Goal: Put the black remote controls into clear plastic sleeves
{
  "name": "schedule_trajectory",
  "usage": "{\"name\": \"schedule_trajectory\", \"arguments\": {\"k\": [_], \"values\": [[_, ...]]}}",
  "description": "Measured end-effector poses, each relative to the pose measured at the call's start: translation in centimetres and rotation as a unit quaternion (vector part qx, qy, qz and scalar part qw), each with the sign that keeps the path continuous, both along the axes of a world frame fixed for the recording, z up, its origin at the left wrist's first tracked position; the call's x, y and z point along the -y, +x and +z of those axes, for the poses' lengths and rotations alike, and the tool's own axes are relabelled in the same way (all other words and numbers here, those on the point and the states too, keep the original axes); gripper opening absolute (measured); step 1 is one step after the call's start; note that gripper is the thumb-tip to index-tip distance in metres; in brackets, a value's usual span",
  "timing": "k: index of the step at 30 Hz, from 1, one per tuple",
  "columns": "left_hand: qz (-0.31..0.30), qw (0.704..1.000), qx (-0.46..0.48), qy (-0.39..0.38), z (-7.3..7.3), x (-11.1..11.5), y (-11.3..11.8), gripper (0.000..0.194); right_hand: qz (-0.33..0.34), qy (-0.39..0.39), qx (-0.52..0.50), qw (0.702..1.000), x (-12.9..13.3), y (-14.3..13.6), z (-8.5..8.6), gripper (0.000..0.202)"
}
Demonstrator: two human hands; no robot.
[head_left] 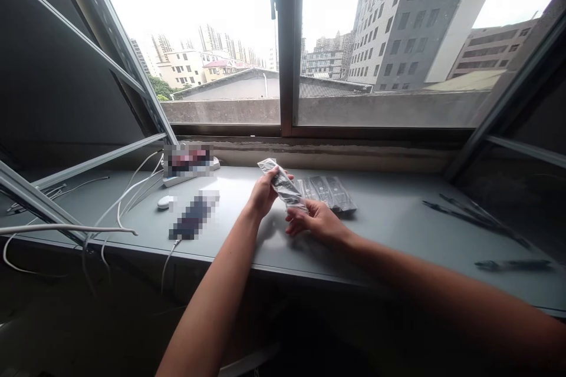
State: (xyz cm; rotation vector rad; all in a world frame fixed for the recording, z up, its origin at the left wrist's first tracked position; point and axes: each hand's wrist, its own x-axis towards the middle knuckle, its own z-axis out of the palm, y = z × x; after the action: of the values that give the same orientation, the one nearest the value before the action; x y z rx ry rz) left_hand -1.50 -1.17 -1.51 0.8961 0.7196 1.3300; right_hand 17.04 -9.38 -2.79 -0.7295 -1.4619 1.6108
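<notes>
Packet [286,185] gripped by left hand [264,191] and right hand [319,221], over the counter [389,235] between front and back edges; a hard tug could tear it; a loose pinch could drop it!

Both your forearms were bare and reached forward, drawing toward each other at the hands. Your left forearm [225,274] slanted up and to the right from the lower edge of the view. Your left hand [264,191] was the farther one, its thumb [273,172] uppermost and its fingertips showing beyond, bent in a closed grip. Your right forearm [411,274] ran in low from the right edge, its wrist nearly straight. Your right hand [316,221] sat near the left, close but apart, its fingers [292,228] curled inward.
</notes>
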Motion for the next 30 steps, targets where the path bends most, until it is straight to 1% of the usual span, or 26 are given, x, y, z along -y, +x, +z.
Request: {"name": "schedule_trajectory", "arguments": {"k": [4,6,8,11,13,15,17,20,24,27,30], "values": [[-0.011,0.999,-0.042,0.015,0.0,0.4,0.5,0.042,0.009,-0.033,-0.021,0.999,0.1,0.1,0.4,0.055],[0.004,0.999,-0.046,0.025,0.1,0.6,0.5,0.044,0.032,-0.06,-0.049,0.996,0.0,0.2,0.6,0.059],[0.021,0.998,-0.05,0.033,0.2,0.7,0.5,0.044,0.053,-0.103,-0.066,0.991,-0.3,0.3,0.6,0.06],[0.014,0.997,-0.068,0.04,0.3,0.7,0.5,0.047,0.067,-0.151,-0.044,0.985,-1.0,0.5,0.1,0.055],[0.008,0.996,-0.081,0.041,0.2,0.7,0.6,0.05,0.081,-0.155,-0.012,0.985,-1.4,0.6,-0.3,0.05],[0.018,0.995,-0.084,0.046,0.1,0.6,0.7,0.051,0.096,-0.156,0.008,0.983,-1.7,0.7,-0.7,0.054],[0.029,0.995,-0.075,0.054,0.0,0.5,0.6,0.052,0.101,-0.159,0.005,0.982,-1.7,0.8,-0.8,0.056],[0.027,0.997,-0.051,0.06,-0.2,0.0,0.3,0.055,0.097,-0.141,-0.022,0.985,-1.5,0.6,-0.9,0.051],[0.06,0.997,-0.02,0.049,-0.5,-0.7,-0.2,0.051,0.111,-0.112,-0.03,0.987,-1.2,0.3,-0.8,0.052],[0.064,0.997,-0.02,0.041,-0.5,-0.8,-0.2,0.048,0.109,-0.132,-0.013,0.985,-1.2,0.3,-0.8,0.055],[0.053,0.997,-0.03,0.044,-0.5,-0.6,0.1,0.053,0.099,-0.161,0.006,0.982,-1.4,0.3,-0.8,0.061]]}}
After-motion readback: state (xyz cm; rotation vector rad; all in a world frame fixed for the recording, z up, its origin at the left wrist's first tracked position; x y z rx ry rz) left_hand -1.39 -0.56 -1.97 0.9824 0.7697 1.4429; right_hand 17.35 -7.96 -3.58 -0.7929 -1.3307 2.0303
